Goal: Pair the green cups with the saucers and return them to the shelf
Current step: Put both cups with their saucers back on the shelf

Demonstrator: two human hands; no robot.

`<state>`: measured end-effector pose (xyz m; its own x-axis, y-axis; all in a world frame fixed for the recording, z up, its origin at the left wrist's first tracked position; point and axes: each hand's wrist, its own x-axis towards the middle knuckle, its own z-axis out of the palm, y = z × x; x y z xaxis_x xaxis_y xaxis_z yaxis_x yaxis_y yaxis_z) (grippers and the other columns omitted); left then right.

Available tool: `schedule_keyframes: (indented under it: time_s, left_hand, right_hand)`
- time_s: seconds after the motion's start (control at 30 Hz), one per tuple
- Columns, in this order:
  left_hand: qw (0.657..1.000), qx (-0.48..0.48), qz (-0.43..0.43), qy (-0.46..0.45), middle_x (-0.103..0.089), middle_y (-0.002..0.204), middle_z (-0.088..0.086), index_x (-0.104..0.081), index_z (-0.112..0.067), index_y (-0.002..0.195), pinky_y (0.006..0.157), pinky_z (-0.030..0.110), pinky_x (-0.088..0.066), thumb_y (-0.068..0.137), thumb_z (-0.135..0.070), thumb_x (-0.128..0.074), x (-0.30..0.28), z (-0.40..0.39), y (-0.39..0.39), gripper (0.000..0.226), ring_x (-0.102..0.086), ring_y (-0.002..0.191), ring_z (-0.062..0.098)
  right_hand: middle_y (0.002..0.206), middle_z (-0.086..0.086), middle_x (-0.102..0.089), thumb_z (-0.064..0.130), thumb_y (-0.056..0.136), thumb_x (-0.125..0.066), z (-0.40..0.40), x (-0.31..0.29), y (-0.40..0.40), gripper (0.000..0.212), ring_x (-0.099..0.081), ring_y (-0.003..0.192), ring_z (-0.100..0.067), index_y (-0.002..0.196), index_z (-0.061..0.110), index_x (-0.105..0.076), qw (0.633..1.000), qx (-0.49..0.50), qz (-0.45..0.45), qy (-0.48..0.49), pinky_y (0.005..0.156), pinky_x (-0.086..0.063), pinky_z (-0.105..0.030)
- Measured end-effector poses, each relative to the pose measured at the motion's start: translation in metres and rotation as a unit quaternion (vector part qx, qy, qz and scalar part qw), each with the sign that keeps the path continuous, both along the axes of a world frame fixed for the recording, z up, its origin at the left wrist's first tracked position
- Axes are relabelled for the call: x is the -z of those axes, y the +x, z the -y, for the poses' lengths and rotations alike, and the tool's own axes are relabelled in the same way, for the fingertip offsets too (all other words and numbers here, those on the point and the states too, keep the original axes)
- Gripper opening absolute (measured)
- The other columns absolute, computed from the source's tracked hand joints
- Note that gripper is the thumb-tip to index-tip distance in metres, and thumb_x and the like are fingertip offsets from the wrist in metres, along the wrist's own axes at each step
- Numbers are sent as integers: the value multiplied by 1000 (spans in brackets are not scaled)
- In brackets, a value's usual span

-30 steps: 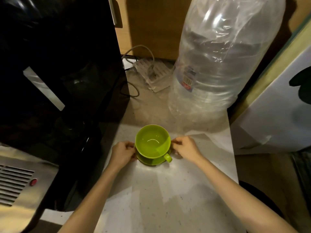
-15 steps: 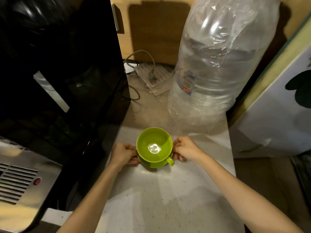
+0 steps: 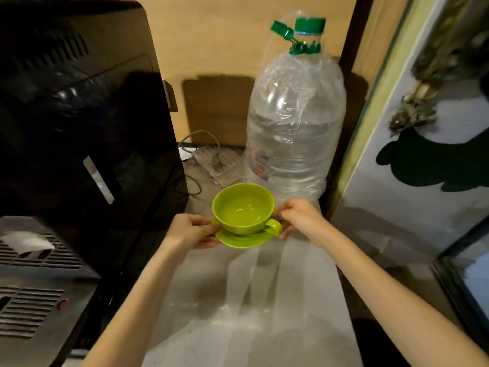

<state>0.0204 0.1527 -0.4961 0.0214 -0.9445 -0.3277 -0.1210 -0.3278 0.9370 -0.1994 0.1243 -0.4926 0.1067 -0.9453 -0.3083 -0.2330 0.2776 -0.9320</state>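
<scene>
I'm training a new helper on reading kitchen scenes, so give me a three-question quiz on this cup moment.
1. True or false: the green plastic cup sits on the green round saucer.
2. Which hand is nearer the cup's handle: A) left hand B) right hand?
3. Fill in: behind the cup stands a large clear plastic water bottle with a ____ cap.

Key: 1 true; 2 B; 3 green.
</scene>
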Motion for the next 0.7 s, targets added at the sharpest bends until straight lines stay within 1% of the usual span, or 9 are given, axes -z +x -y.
schedule_keyframes:
  time_s: [0.1,0.17,0.2,0.33,0.43,0.57,0.7]
  left_hand:
    - [999,3,-28,-38,-67,44,1,-65,-3,77,44,16,-53,80,-3,-63,-30,-4,-7,4,-63,41,7]
    - [997,6,-38,-62,-67,44,1,-65,-5,74,44,16,-53,80,-2,-63,-53,-6,-10,7,-63,41,7]
    - [996,6,-42,-73,-67,44,1,-65,-5,74,44,16,-53,80,-2,-63,-66,-6,-11,7,-63,40,7]
    - [992,8,-58,-114,-65,42,3,-65,0,78,47,17,-55,78,-3,-64,-114,-10,-15,3,-61,38,7]
    - [989,19,-73,-130,-67,46,5,-66,2,79,43,15,-52,79,-3,-63,-148,-10,-18,6,-61,38,8]
    - [983,7,-119,-142,-68,47,8,-65,1,71,43,15,-52,80,1,-60,-193,-7,-24,10,-64,41,10]
    - [973,-5,-170,-158,-68,47,8,-63,2,74,41,15,-50,80,2,-59,-231,-6,-26,8,-65,42,11]
  right_hand:
    - [43,-10,-60,-8,88,-46,-9,-31,-9,11,-56,29,-11,80,-1,-50,999,25,31,-30,32,-48,-20]
    - [46,-12,-60,-7,89,-43,-16,-53,-13,14,-57,31,-12,80,-1,-52,997,35,46,-51,33,-49,-20]
    - [47,-12,-60,-6,89,-43,-20,-64,-15,16,-58,32,-12,78,-1,-53,995,39,59,-65,34,-49,-20]
    - [34,-2,-57,-6,88,-43,-34,-107,-20,19,-56,31,-11,72,1,-52,984,62,125,-107,33,-47,-18]
    - [35,-2,-57,-4,87,-46,-38,-141,-20,21,-54,30,-9,68,1,-52,974,82,157,-139,32,-47,-17]
    - [33,-3,-58,-3,87,-50,-39,-187,-22,13,-53,28,-8,74,-3,-54,962,104,183,-175,31,-46,-17]
    - [32,-2,-57,1,87,-53,-41,-235,-22,19,-52,28,-7,68,-2,-57,949,110,185,-228,32,-46,-16]
